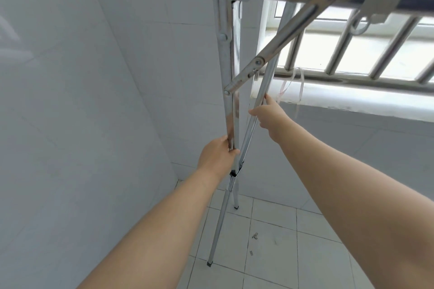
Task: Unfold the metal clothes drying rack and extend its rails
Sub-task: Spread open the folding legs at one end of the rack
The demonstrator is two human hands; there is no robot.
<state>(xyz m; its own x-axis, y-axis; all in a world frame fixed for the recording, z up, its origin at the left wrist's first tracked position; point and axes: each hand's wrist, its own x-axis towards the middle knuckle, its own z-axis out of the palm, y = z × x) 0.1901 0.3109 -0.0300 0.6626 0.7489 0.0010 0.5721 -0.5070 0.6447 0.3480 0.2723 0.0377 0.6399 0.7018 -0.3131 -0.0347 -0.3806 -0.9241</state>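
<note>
You gripped a rack (231,110) of shiny, mirror-smooth metal with dark plastic foot caps (209,263); wall (70,101) and floor (270,230) tiles looked glossy.

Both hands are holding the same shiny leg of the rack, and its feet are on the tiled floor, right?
Not quite. In the head view the left hand grips the upright leg, but the right hand holds a different one, the slanted leg that crosses it. The feet do stand on the tiled floor.
</note>
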